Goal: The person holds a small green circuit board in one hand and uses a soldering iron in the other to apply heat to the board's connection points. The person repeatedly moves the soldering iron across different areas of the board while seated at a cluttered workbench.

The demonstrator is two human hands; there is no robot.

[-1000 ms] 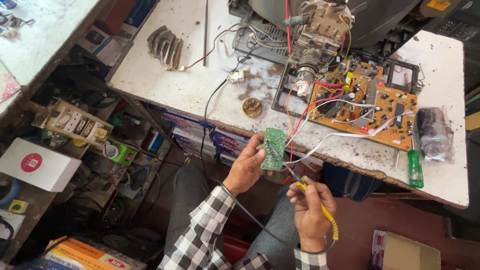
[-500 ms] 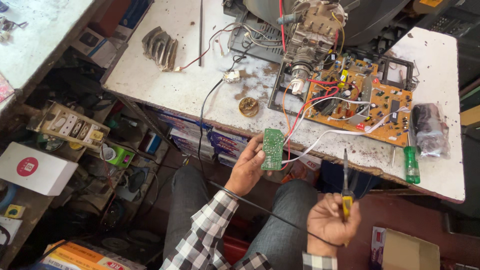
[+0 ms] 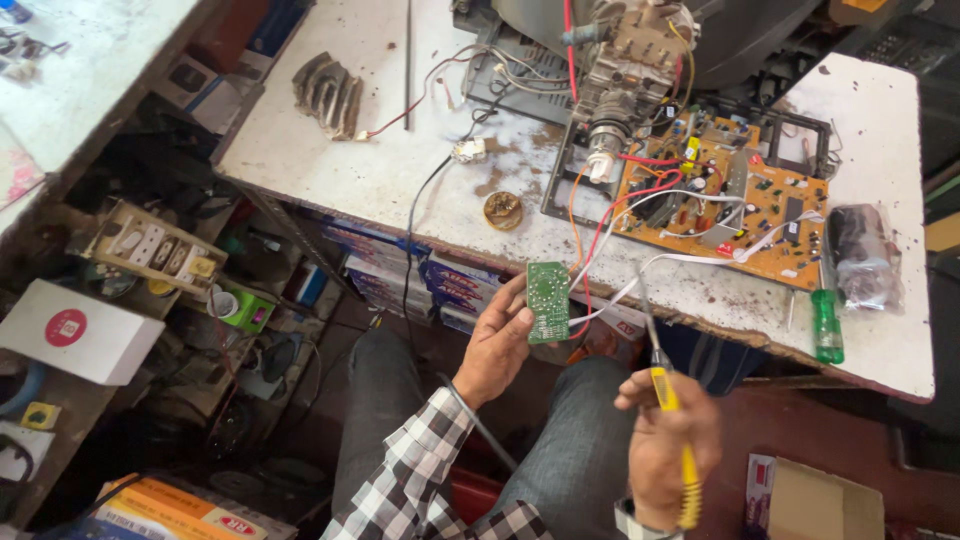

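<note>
Cluttered and stained, the white workbench (image 3: 330,160) fills the top of the head view, with an orange circuit board (image 3: 735,205) lying on it at the right, a tangle of red and white wires (image 3: 610,215) running off its near edge, and a green-handled screwdriver (image 3: 826,325) resting close to the table's front corner beside a dark wrapped bundle (image 3: 865,255). Below the table edge, over your lap, your left hand (image 3: 497,345) is clamped on a small green circuit board (image 3: 547,302), pinched by its left side between thumb and fingers so the board stands upright just above the hand (its white leads trail up toward the bench). Your right hand (image 3: 665,450) sits lower and to the right, well apart from the green board, fingers closed around a yellow-handled soldering iron (image 3: 668,400) whose thin metal tip points upward toward the table edge, near the white leads but short of the board. A white box (image 3: 75,330) lies on the shelves at left.
</note>
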